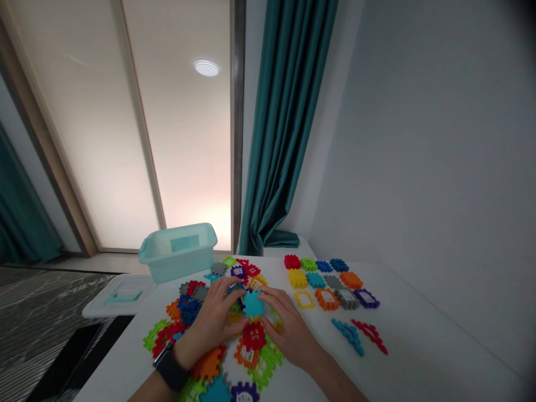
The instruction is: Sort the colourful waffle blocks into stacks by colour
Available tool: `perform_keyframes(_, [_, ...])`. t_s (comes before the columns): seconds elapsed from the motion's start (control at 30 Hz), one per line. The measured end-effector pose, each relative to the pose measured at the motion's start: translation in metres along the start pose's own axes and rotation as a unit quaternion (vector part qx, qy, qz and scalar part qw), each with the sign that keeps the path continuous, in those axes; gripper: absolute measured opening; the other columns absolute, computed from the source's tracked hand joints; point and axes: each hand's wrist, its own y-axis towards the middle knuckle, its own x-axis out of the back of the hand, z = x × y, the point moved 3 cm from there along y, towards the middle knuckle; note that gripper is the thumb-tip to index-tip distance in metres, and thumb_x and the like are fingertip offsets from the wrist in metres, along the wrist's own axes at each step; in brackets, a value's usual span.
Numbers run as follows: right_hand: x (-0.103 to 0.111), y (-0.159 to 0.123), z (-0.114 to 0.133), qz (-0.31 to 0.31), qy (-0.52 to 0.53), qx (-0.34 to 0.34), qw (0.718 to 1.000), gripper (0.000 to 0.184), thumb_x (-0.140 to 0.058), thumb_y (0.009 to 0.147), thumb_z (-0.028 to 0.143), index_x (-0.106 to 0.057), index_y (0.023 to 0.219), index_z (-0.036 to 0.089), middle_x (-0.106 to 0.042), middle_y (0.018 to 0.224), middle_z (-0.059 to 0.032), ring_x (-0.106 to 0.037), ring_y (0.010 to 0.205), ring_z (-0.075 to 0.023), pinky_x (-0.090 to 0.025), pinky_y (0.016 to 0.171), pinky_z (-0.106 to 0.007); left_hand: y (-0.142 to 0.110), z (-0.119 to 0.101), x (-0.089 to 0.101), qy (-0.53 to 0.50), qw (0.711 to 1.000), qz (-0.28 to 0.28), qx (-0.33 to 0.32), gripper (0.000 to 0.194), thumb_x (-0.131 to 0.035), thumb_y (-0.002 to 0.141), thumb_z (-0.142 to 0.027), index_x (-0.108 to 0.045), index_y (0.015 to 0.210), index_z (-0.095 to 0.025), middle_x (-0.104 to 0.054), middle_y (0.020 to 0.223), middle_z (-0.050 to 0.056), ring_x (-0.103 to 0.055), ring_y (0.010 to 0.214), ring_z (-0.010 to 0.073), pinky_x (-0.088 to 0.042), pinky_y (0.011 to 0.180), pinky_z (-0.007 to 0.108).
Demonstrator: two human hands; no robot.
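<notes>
Left hand (211,324) and right hand (288,329), fingers half open, flank and touch a teal block (254,304) at lower centre, grip unclear, among scattered blocks (188,310) on the white surface (419,335).

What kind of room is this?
Probably a playroom or a room at home: colourful plastic interlocking toy tiles lie on a white table, with a pale teal plastic storage bin behind them and a long dark teal fabric curtain nearby.

No words, brands or numbers can be read; the small printed panels (347,295) on the plastic building tiles (355,304) are too blurred to make out.
</notes>
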Motion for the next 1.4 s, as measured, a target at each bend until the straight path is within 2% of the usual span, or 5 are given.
perform_keyframes(0.5, [0.001,0.001,-0.004,0.031,-0.028,0.041,0.998,0.041,-0.055,0.088,0.007,-0.057,0.123,0.028,-0.063,0.135,-0.0056,-0.055,0.127,-0.0235,-0.048,0.107,-0.046,-0.002,-0.005,-0.004,-0.002,1.000,-0.012,-0.017,0.048,-0.077,0.068,-0.017,-0.061,0.113,-0.022,-0.057,0.128,0.013,-0.057,0.117,0.0337,-0.050,0.099,0.050])
perform_keyframes(0.73, [-0.001,0.000,-0.003,-0.011,-0.046,0.047,0.998,0.045,-0.056,0.085,0.006,-0.056,0.125,0.027,-0.065,0.129,-0.0076,-0.058,0.121,-0.0254,-0.050,0.104,-0.048,-0.001,0.000,-0.006,0.003,1.000,-0.027,0.008,0.048,-0.080,0.068,-0.021,-0.060,0.112,-0.022,-0.059,0.125,0.012,-0.057,0.115,0.0335,-0.050,0.097,0.049])
perform_keyframes(0.97, [-0.005,-0.003,-0.002,-0.049,-0.049,0.018,0.997,0.043,-0.061,0.081,0.007,-0.058,0.119,0.025,-0.063,0.120,-0.0095,-0.060,0.115,-0.0271,-0.053,0.100,-0.047,-0.002,-0.002,-0.007,0.008,1.000,-0.024,-0.011,0.020,-0.074,0.079,-0.016,-0.063,0.095,-0.022,-0.060,0.120,0.009,-0.059,0.110,0.0298,-0.050,0.093,0.046])
perform_keyframes(1.27, [-0.011,-0.004,0.002,-0.040,-0.059,0.032,0.997,0.028,-0.053,0.090,0.007,-0.061,0.109,0.026,-0.066,0.110,-0.0069,-0.063,0.106,-0.0243,-0.056,0.094,-0.043,0.001,0.012,-0.004,0.046,0.997,-0.058,-0.022,0.012,-0.061,0.090,-0.013,-0.067,0.095,-0.021,-0.062,0.114,0.011,-0.061,0.104,0.0280,-0.052,0.087,0.044])
perform_keyframes(1.4, [-0.010,-0.003,0.001,-0.039,-0.060,0.037,0.997,0.026,-0.052,0.092,0.007,-0.061,0.109,0.025,-0.066,0.113,-0.0081,-0.063,0.108,-0.0244,-0.056,0.094,-0.044,0.001,0.014,0.000,0.059,0.995,-0.055,-0.050,0.012,-0.059,0.094,-0.017,-0.069,0.095,-0.022,-0.063,0.114,0.011,-0.060,0.105,0.0289,-0.051,0.087,0.046])
